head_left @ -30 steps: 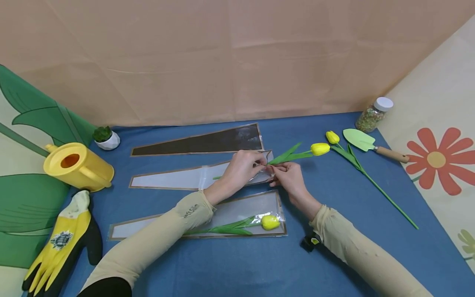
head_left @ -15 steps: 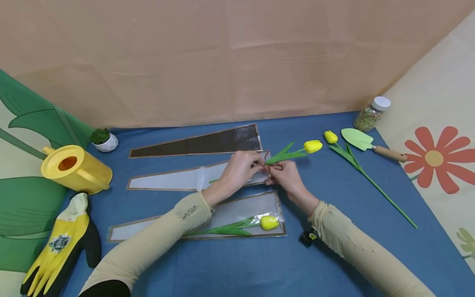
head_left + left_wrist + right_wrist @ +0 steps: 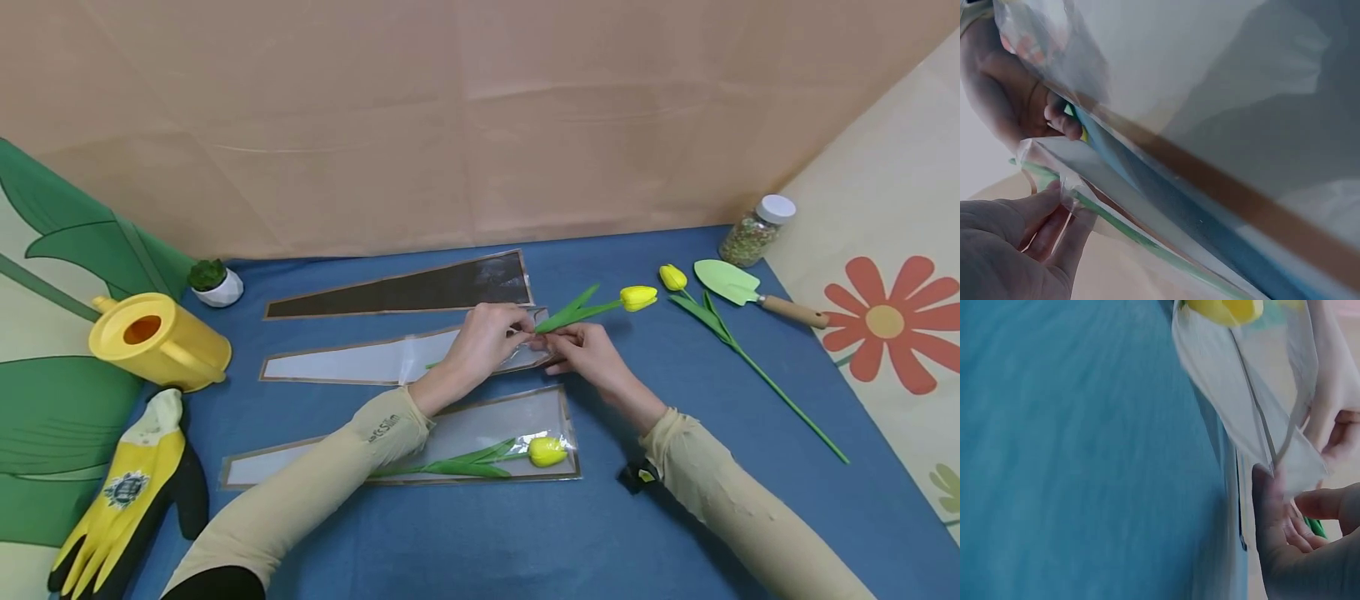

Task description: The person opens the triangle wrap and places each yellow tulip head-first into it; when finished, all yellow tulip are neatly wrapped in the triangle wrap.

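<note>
My left hand point(image 3: 486, 340) pinches the middle clear-fronted flower sleeve point(image 3: 337, 365) near its wide end. In the left wrist view, a green stem point(image 3: 1125, 230) runs inside the film by those fingers. My right hand point(image 3: 588, 354) pinches the film edge at the sleeve's mouth; the right wrist view shows its thumb and finger on that loose film point(image 3: 1300, 469). A yellow tulip point(image 3: 638, 298) lies partly in this sleeve, its bloom and leaves sticking out to the right beyond both hands. Much of its stem is hidden behind my left hand.
In front lies another sleeve point(image 3: 510, 417) with a yellow tulip point(image 3: 547, 451) inside. A dark sleeve point(image 3: 450, 285) lies behind. To the right are a loose tulip point(image 3: 750, 367), a trowel point(image 3: 731, 283) and a jar point(image 3: 753, 233). A watering can point(image 3: 168, 342), potted succulent point(image 3: 217, 285) and glove point(image 3: 135, 492) stand left.
The tulip has slid a little left, farther into the sleeve. My right wrist has shifted slightly to the right; my left hand stays at the same spot on the sleeve.
</note>
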`<state>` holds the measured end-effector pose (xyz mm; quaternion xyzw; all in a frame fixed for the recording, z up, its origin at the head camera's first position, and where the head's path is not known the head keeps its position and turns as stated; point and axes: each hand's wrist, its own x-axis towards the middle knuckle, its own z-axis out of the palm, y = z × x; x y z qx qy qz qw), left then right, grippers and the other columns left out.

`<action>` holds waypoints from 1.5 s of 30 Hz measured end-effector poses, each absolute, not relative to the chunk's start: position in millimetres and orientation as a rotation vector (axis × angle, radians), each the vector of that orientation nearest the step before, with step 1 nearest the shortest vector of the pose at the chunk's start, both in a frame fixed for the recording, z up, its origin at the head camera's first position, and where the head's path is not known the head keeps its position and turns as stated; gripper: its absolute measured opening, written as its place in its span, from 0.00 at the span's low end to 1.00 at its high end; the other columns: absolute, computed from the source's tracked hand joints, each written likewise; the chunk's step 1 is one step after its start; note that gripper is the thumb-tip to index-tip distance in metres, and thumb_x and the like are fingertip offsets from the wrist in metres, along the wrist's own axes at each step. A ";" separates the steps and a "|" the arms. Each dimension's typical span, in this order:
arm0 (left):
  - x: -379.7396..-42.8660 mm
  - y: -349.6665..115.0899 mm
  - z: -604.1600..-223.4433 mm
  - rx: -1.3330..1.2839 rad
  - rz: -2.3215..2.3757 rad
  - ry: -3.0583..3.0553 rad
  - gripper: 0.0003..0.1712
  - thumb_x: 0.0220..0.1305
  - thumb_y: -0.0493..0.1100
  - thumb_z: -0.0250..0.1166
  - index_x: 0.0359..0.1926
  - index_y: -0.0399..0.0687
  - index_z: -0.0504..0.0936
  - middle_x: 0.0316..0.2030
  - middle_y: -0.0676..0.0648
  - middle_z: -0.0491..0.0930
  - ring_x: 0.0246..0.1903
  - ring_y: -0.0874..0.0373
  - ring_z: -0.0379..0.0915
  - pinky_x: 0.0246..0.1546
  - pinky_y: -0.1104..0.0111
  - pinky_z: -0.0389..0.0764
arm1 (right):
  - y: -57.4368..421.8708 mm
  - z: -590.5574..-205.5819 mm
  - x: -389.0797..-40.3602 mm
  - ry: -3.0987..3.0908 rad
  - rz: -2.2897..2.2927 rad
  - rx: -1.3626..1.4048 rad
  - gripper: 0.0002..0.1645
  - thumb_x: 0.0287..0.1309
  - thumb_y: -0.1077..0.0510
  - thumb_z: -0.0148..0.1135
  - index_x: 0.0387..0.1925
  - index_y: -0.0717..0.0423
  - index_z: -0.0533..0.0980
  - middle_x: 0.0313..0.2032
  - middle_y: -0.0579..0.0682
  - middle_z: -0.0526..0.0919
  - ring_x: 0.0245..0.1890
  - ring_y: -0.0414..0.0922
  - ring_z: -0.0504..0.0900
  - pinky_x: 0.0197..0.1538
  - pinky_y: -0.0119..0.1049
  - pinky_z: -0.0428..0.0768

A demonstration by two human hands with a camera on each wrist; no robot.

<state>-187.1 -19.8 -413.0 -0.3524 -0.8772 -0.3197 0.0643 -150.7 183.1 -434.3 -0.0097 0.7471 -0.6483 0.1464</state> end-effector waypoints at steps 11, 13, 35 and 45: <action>-187.7 -20.8 -416.2 -1.065 -0.973 -2.678 0.02 0.66 0.33 0.76 0.40 0.42 0.93 0.38 0.47 0.90 0.38 0.55 0.89 0.41 0.65 0.87 | 195.4 -432.8 -143.3 2.197 -1.760 -0.120 0.21 0.82 0.63 0.54 0.64 0.77 0.75 0.54 0.70 0.85 0.47 0.51 0.91 0.45 0.38 0.89; -187.7 -20.4 -416.3 -1.066 -0.977 -2.683 0.02 0.66 0.33 0.76 0.40 0.42 0.93 0.38 0.47 0.90 0.39 0.55 0.89 0.43 0.64 0.87 | 197.9 -432.0 -140.1 2.210 -1.779 -0.107 0.20 0.82 0.64 0.54 0.64 0.77 0.75 0.54 0.70 0.85 0.47 0.52 0.91 0.46 0.39 0.89; -183.8 -16.6 -419.4 -1.054 -0.978 -2.715 0.02 0.64 0.33 0.78 0.37 0.43 0.92 0.38 0.47 0.91 0.39 0.55 0.89 0.43 0.64 0.87 | 246.4 -416.4 -119.9 1.151 -2.578 0.718 0.40 0.82 0.63 0.52 0.85 0.60 0.48 0.82 0.56 0.55 0.79 0.45 0.63 0.71 0.33 0.70; -183.5 -15.8 -420.7 -1.065 -0.984 -2.721 0.02 0.64 0.34 0.78 0.38 0.44 0.93 0.38 0.47 0.91 0.39 0.56 0.90 0.43 0.65 0.87 | 237.3 -420.4 -126.7 0.630 -2.737 0.946 0.41 0.79 0.70 0.52 0.85 0.50 0.54 0.82 0.48 0.58 0.79 0.40 0.62 0.66 0.28 0.74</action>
